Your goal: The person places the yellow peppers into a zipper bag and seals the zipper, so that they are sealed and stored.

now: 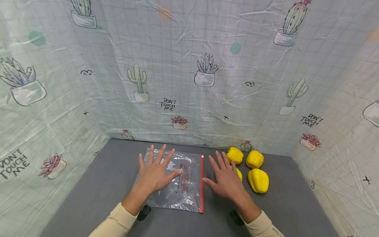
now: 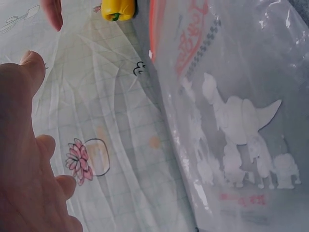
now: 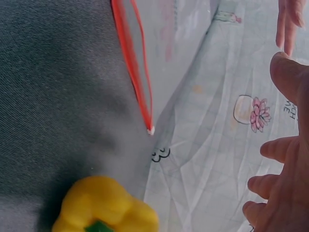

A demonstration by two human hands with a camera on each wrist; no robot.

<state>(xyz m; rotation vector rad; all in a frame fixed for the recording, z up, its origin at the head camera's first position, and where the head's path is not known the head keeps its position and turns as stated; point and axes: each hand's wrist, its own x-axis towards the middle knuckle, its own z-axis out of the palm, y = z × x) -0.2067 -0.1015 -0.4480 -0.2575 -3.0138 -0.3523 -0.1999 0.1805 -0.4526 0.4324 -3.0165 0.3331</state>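
A clear zip bag (image 1: pixel 189 197) with a red zip strip along its right side lies flat on the grey table. White figures and red lettering are printed on it. Above the bag my left hand (image 1: pixel 155 176) is held with its fingers spread, holding nothing. My right hand (image 1: pixel 226 181), also spread and holding nothing, hovers between the red zip and the yellow bell peppers. In the head view, one bell pepper (image 1: pixel 258 181) lies at the front right, with another bell pepper (image 1: pixel 254 159) behind it. A third bell pepper (image 1: pixel 236 155) sits farther left; one more is partly hidden by my right hand.
Fabric walls (image 1: pixel 177 65) printed with potted cacti enclose the grey table (image 1: pixel 97 184) at the back and both sides. Dark wrist bands (image 1: pixel 144 213) show at both cuffs.
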